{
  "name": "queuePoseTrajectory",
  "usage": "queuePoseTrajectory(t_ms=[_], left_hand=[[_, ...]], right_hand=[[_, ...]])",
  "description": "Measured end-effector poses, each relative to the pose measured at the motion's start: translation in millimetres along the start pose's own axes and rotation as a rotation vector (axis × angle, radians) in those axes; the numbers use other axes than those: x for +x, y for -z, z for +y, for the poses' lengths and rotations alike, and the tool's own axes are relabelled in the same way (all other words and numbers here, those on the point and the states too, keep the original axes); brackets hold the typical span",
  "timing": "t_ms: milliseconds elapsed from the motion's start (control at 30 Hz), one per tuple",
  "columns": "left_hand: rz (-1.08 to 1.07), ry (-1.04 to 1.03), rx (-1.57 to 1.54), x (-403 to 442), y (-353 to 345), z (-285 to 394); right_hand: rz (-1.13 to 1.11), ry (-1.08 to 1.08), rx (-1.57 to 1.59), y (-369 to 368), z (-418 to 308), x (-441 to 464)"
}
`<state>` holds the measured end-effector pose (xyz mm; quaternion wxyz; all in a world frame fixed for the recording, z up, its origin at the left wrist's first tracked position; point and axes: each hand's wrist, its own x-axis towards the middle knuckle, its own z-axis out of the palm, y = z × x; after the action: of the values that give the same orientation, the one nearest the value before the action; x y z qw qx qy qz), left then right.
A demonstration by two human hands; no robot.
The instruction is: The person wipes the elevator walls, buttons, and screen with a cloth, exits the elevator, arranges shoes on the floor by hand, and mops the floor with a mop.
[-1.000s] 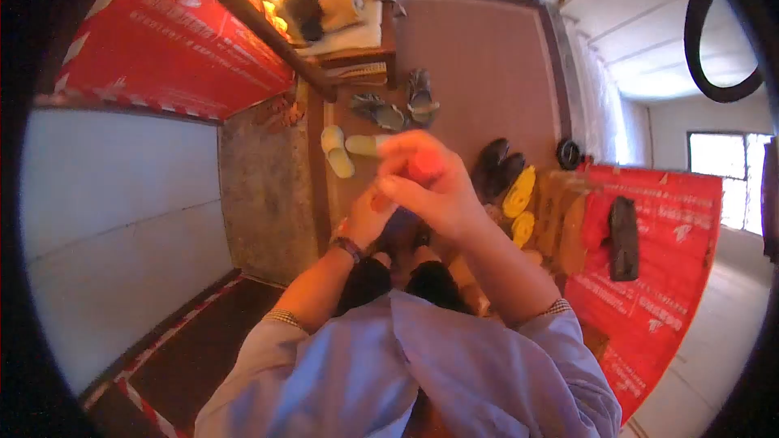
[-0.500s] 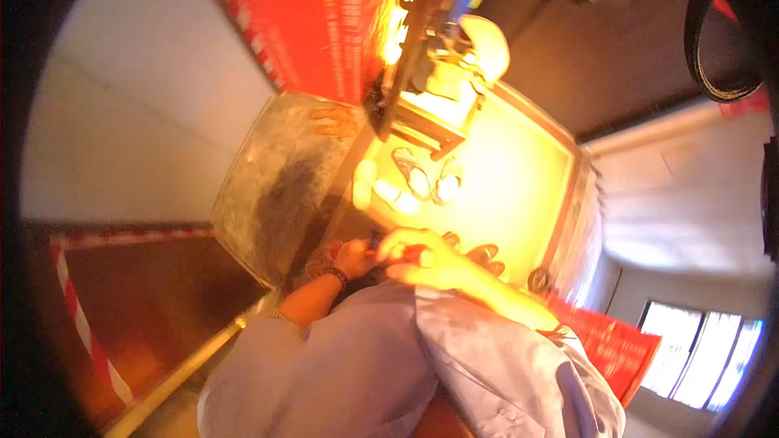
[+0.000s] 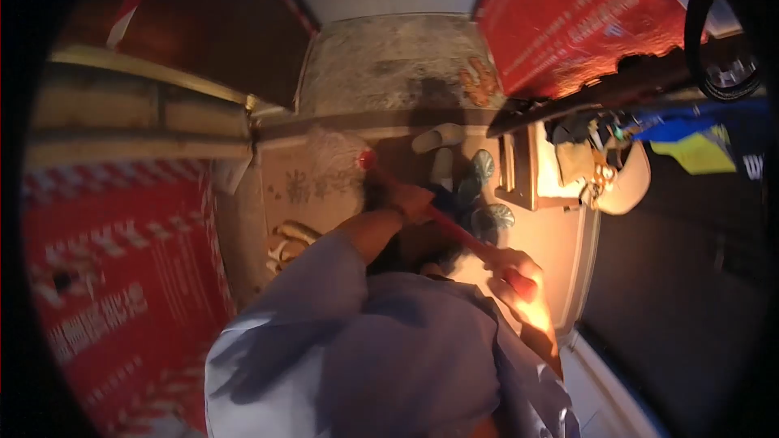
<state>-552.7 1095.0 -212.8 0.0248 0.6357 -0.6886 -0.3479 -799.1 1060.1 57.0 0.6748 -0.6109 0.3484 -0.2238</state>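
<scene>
A long, thin red stick-like thing runs slantwise between my hands; its exact kind is unclear. My left hand is closed around its upper left stretch. My right hand grips the other end, where a rounded red part shows in the palm under bright light. Beyond my left hand, a red tip shows beside a crumpled, see-through plastic bag over the floor mat. Whether the tip touches the bag cannot be made out. Dark blur hides what lies just under my left hand.
Pale slippers, patterned shoes and brown footwear lie on the mat. Orange sandals are by the doorway. A wooden stool bears a cap and bags. Red printed sheeting covers the left wall.
My view has turned toward the doorway, and the glare has dimmed. My hands, close together before, are now well apart with the red length stretching between them.
</scene>
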Motion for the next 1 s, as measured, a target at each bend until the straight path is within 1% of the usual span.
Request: queuePoseTrajectory(t_ms=[33,67,100,133,167,200,267,333,367,433,467,533,600,633,733,767,800,833,900,933,967,1000], left_hand=[[0.009,0.004,-0.019,1,-5,13],[0.017,0.002,-0.036,2,-9,27],[-0.012,-0.022,-0.076,0,-3,44],[-0.038,-0.054,-0.119,0,5,63],[-0.067,-0.052,-0.155,2,7,79],[-0.094,-0.050,-0.194,5,6,91],[-0.125,-0.099,-0.287,13,-3,107],[-0.087,-0.145,-0.287,19,-11,109],[-0.066,-0.175,-0.277,20,-9,107],[-0.106,-0.136,-0.264,16,1,97],[-0.127,-0.116,-0.258,14,7,92],[-0.093,-0.106,-0.278,13,10,78],[-0.073,-0.067,-0.297,1,29,62],[-0.071,-0.108,-0.325,-10,46,53],[-0.001,-0.018,-0.398,-18,46,28],[-0.006,-0.024,-0.371,-19,43,17],[0.030,-0.019,-0.374,-29,52,7],[0.065,-0.011,-0.374,-47,65,-4],[0.126,0.029,-0.407,-75,81,-29],[0.176,0.083,-0.399,-86,89,-40],[0.222,0.135,-0.388,-97,96,-49],[0.265,0.182,-0.371,-108,104,-56]], right_hand=[[-0.005,-0.017,-0.051,14,1,-8],[0.029,0.016,-0.030,21,-5,-16],[0.024,-0.036,-0.014,29,-11,-23],[0.038,-0.156,-0.075,37,-27,-31],[0.067,-0.088,-0.072,43,-28,-38],[0.096,-0.082,-0.085,44,-40,-43],[0.221,-0.146,-0.089,38,-63,-48],[0.212,-0.037,-0.084,38,-58,-42],[0.239,-0.038,-0.071,39,-54,-38],[0.296,-0.037,-0.052,35,-46,-27],[0.267,-0.025,-0.025,34,-44,-20],[0.219,-0.010,0.028,31,-44,-6],[0.152,0.013,0.021,14,-52,16],[0.115,0.018,0.017,6,-56,25],[0.040,0.035,0.011,-14,-65,50],[0.020,0.031,0.026,-17,-66,59],[-0.001,0.025,0.043,-21,-67,67],[0.119,-0.014,0.048,-25,-67,71],[0.093,-0.065,0.125,-29,-65,83],[0.078,-0.095,0.165,-29,-64,89],[-0.058,-0.133,0.241,-26,-66,98],[-0.106,-0.126,0.259,-25,-65,106]])
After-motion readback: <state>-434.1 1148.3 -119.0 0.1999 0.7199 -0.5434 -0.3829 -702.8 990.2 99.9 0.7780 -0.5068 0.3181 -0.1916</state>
